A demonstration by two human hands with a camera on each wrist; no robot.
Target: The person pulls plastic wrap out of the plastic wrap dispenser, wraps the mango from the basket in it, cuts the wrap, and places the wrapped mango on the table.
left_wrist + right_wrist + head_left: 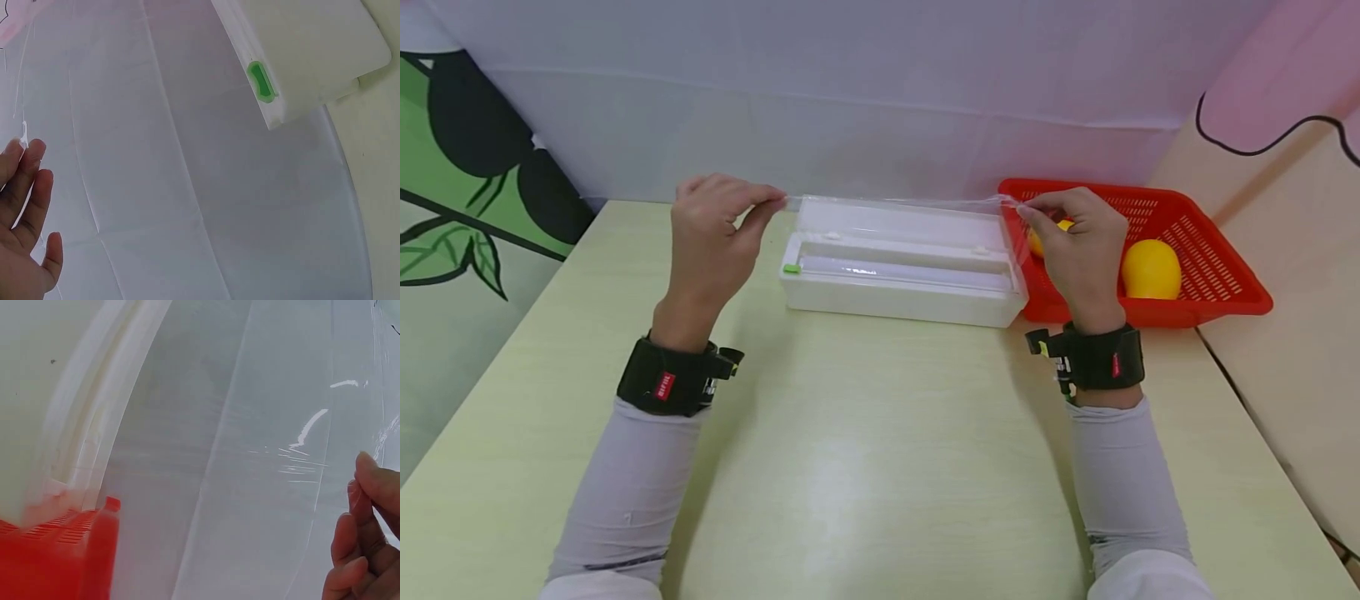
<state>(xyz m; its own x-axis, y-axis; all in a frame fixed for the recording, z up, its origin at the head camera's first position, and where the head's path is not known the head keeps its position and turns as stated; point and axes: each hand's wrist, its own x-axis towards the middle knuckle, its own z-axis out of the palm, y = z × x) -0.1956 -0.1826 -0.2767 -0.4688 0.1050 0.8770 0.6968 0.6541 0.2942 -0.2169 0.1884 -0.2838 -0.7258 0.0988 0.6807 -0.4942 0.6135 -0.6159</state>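
Observation:
A clear sheet of cling film (910, 201) stretches between both hands, above the back of a white cling film dispenser (895, 302). My left hand (711, 250) pinches one corner between thumb and forefinger, left of the dispenser. The opposite corner is pinched by my right hand (1084, 250), over the near-left part of the red basket. The dispenser's lid (898, 223) is raised, showing the roll (902, 271) inside. A green slider (261, 81) sits at the dispenser's left end. Glints on the film (312, 428) show in the right wrist view; its full outline is hard to see.
A red plastic basket (1228, 271) stands right of the dispenser, close against it, with yellow fruit (1152, 269) inside. The pale wooden table (850, 450) meets a cloth-covered wall (880, 142) at the back. A side panel (1292, 333) runs along the right.

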